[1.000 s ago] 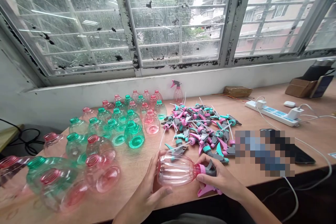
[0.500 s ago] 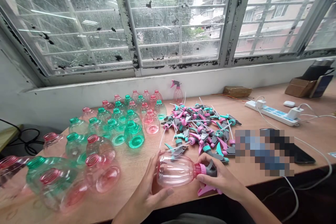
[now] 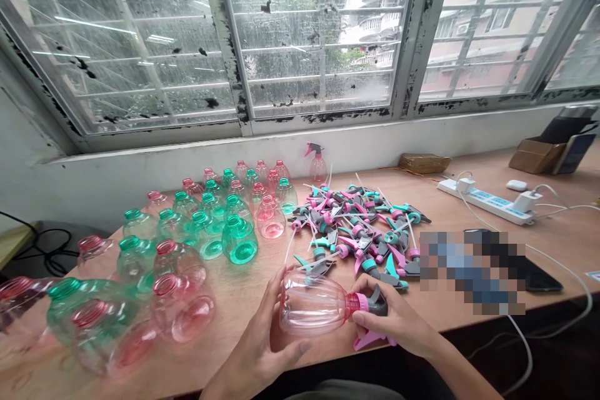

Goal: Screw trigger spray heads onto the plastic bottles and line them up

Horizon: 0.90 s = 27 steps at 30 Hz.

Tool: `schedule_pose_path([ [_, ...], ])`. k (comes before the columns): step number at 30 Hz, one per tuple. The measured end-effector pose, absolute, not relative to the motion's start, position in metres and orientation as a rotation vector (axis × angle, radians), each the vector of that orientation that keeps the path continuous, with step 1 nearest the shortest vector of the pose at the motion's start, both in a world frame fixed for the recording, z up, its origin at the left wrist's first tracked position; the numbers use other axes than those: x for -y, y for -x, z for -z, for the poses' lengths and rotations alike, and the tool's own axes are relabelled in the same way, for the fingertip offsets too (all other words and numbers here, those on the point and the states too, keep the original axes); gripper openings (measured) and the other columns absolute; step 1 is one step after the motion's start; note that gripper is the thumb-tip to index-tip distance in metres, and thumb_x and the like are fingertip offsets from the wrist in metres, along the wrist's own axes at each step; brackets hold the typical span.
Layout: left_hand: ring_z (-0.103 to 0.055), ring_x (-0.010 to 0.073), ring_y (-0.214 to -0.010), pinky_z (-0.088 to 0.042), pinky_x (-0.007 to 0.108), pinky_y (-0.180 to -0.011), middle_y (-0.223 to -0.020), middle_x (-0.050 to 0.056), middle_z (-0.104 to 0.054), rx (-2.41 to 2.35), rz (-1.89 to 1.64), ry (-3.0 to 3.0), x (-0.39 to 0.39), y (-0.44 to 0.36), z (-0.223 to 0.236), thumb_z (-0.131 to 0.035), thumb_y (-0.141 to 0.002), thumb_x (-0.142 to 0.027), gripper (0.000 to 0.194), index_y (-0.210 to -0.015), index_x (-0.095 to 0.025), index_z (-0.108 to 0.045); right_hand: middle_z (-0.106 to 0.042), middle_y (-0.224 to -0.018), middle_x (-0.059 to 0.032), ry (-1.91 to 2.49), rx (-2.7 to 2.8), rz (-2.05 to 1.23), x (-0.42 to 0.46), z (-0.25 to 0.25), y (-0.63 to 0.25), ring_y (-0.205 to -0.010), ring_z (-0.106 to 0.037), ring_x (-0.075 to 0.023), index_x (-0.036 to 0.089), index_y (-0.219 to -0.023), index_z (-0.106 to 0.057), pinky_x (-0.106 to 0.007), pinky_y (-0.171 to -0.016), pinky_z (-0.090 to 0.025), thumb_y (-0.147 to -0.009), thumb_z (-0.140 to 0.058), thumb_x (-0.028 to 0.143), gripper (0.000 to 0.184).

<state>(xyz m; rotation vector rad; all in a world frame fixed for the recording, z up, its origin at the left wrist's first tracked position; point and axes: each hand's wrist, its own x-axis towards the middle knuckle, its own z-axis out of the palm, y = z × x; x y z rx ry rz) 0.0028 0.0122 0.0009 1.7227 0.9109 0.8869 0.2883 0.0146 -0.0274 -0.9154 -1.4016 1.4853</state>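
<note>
A clear pink bottle (image 3: 313, 305) lies on its side in the air above the table's front edge, neck to the right. My left hand (image 3: 265, 325) cups its base end, fingers behind and thumb below. At the neck, a grey and pink spray head (image 3: 375, 303) sits against the bottle mouth; my right hand (image 3: 400, 319) is closed around its pink collar. The pink trigger shows below that hand. How far the collar is threaded on I cannot tell. Beyond the hands lies a heap of pink, teal and grey spray heads (image 3: 360, 219).
Several open pink and green bottles (image 3: 239, 240) stand in rows at the left. One pink bottle with a spray head (image 3: 317, 165) stands by the wall. At the right are a white power strip (image 3: 487, 201), cables, a dark phone (image 3: 539, 275) and a cardboard box (image 3: 537, 155).
Hardly anything differs. Both hands keep the same hold on the pink bottle and spray head, in nearly the same place.
</note>
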Motion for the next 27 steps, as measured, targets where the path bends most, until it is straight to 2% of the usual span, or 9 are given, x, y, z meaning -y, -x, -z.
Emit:
schedule_pose_path([
  [3,-0.02,0.0353,-0.159,-0.03,0.048,-0.129,-0.173,0.006,-0.025,-0.906,-0.894,-1.673,-0.012,-0.004,-0.005,-0.078,-0.088,-0.039,0.091,-0.161,-0.036,-0.024,-0.069,-0.07,0.0038,0.922,1.391,-1.499,-0.014,0.026,-0.288,-0.063,-0.064,-0.0168,0.021,-0.098,-0.057,-0.029,-0.065,-0.05,-0.085,-0.084,0.046,0.039],
  [7,-0.029,0.0342,-0.156,-0.035,0.046,-0.126,-0.169,0.006,-0.032,-0.918,-0.944,-1.654,-0.014,-0.008,-0.004,-0.075,-0.091,-0.038,0.083,-0.159,-0.038,-0.029,-0.069,-0.07,0.0038,0.933,1.375,-1.507,-0.014,0.024,-0.288,-0.062,-0.066,-0.0175,0.021,-0.096,-0.057,-0.029,-0.064,-0.05,-0.084,-0.084,0.046,0.039],
  [11,-0.04,0.0325,-0.151,-0.044,0.043,-0.121,-0.17,0.002,-0.03,-0.887,-0.984,-1.702,-0.015,-0.009,0.002,-0.071,-0.095,-0.034,0.077,-0.158,-0.044,-0.028,-0.07,-0.067,0.0044,0.917,1.341,-1.545,-0.014,0.023,-0.287,-0.06,-0.066,-0.017,0.021,-0.096,-0.055,-0.028,-0.062,-0.05,-0.084,-0.085,0.045,0.04],
  [13,-0.04,0.0324,-0.151,-0.045,0.042,-0.119,-0.171,0.002,-0.027,-0.884,-0.987,-1.722,-0.016,-0.007,0.006,-0.068,-0.097,-0.034,0.074,-0.158,-0.045,-0.028,-0.069,-0.066,0.005,0.915,1.337,-1.537,-0.013,0.023,-0.287,-0.06,-0.066,-0.0161,0.021,-0.095,-0.055,-0.027,-0.062,-0.049,-0.084,-0.085,0.044,0.039],
  [16,-0.033,0.0329,-0.155,-0.039,0.045,-0.124,-0.173,0.002,-0.022,-0.908,-0.95,-1.739,-0.018,-0.003,0.012,-0.07,-0.096,-0.034,0.082,-0.16,-0.045,-0.021,-0.07,-0.066,0.0049,0.9,1.333,-1.539,-0.013,0.024,-0.287,-0.059,-0.066,-0.0152,0.021,-0.095,-0.054,-0.026,-0.061,-0.049,-0.085,-0.085,0.043,0.039],
  [19,-0.023,0.0336,-0.159,-0.025,0.051,-0.13,-0.175,0.004,-0.017,-0.929,-0.893,-1.72,-0.02,0.0,0.015,-0.076,-0.091,-0.035,0.099,-0.163,-0.044,-0.009,-0.07,-0.068,0.0045,0.88,1.345,-1.537,-0.014,0.026,-0.287,-0.06,-0.067,-0.0151,0.021,-0.095,-0.055,-0.026,-0.061,-0.05,-0.085,-0.085,0.042,0.038],
  [21,-0.019,0.0333,-0.16,-0.018,0.052,-0.132,-0.175,0.005,-0.018,-0.933,-0.861,-1.707,-0.02,0.0,0.013,-0.075,-0.092,-0.037,0.098,-0.164,-0.04,-0.008,-0.07,-0.069,0.0041,0.874,1.358,-1.529,-0.015,0.028,-0.288,-0.061,-0.067,-0.0156,0.021,-0.096,-0.056,-0.026,-0.062,-0.051,-0.086,-0.084,0.041,0.036],
  [24,-0.022,0.034,-0.159,-0.019,0.051,-0.132,-0.174,0.007,-0.024,-0.942,-0.85,-1.704,-0.019,-0.002,0.007,-0.074,-0.092,-0.038,0.093,-0.164,-0.035,-0.015,-0.07,-0.07,0.0036,0.877,1.364,-1.509,-0.015,0.029,-0.288,-0.062,-0.067,-0.0159,0.021,-0.097,-0.057,-0.027,-0.063,-0.051,-0.087,-0.084,0.041,0.035],
  [27,-0.026,0.0349,-0.158,-0.025,0.05,-0.13,-0.173,0.006,-0.026,-0.957,-0.908,-1.655,-0.018,-0.005,0.006,-0.076,-0.09,-0.038,0.091,-0.163,-0.037,-0.021,-0.07,-0.07,0.0034,0.889,1.362,-1.504,-0.015,0.029,-0.288,-0.062,-0.067,-0.0167,0.021,-0.097,-0.058,-0.027,-0.062,-0.051,-0.086,-0.084,0.043,0.036],
])
